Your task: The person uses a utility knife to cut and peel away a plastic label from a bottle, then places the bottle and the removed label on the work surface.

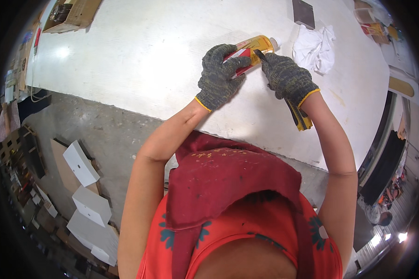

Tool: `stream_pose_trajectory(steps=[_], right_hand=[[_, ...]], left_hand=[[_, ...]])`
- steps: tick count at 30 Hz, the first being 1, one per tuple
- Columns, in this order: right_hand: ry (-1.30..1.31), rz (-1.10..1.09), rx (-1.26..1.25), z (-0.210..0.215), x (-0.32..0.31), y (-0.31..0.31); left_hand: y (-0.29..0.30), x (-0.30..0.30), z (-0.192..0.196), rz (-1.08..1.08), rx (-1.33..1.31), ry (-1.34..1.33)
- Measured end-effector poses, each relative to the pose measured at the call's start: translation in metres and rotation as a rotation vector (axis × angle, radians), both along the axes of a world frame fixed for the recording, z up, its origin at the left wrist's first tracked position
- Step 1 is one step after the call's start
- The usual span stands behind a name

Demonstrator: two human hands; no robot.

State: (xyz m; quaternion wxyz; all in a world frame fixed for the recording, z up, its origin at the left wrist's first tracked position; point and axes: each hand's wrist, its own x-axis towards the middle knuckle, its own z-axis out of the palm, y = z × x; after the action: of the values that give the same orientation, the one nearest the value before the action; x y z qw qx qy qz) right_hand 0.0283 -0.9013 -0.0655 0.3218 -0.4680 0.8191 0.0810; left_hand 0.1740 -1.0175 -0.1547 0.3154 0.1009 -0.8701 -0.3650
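In dark knitted gloves with yellow cuffs, both hands are over the white tabletop. My left hand (220, 69) is wrapped round a bottle (261, 45) with a yellow and red label. The bottle is tilted, its pale cap end toward the upper right. A yellow and black utility knife (299, 116) is in my closed right hand (286, 76); its handle sticks out below the palm. The dark blade end points up at the label, close to the bottle's side; whether it touches I cannot tell.
A crumpled white cloth (314, 49) lies right of the bottle, with a dark grey block (303, 14) beyond it. An open cardboard box (74, 16) stands at the table's far left. White boxes (81, 162) sit on the floor at left. The table's near edge runs just before my apron.
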Motion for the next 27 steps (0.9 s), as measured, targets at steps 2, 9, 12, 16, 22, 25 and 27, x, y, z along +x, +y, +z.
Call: stream_pose_trajectory(steps=[2,9,12,16,22,25,27], right_hand=[[-0.013,0.04,0.091,0.013,0.003,-0.005],[-0.1,-0.077,0.284,0.03,0.001,-0.019],[-0.046,-0.002,0.314,0.033,0.003,-0.026],[-0.145,-0.023,0.314,0.034,-0.007,-0.038],[-0.035,0.36,0.462,0.041,0.002,-0.063],[0.126,0.429,0.313,0.025,0.007,-0.043],[0.045,0.24,0.187,0.012,-0.003,-0.021]], left_hand=[[0.002,0.001,-0.006,-0.012,0.008,0.059],[0.004,-0.001,-0.018,-0.038,-0.031,0.158],[0.004,-0.001,-0.019,-0.039,-0.029,0.176],[0.004,0.0,-0.021,-0.043,-0.019,0.17],[0.002,0.0,-0.022,-0.034,-0.007,0.164],[0.002,0.0,-0.022,-0.011,0.019,0.184],[0.001,-0.001,-0.023,-0.007,0.033,0.204]])
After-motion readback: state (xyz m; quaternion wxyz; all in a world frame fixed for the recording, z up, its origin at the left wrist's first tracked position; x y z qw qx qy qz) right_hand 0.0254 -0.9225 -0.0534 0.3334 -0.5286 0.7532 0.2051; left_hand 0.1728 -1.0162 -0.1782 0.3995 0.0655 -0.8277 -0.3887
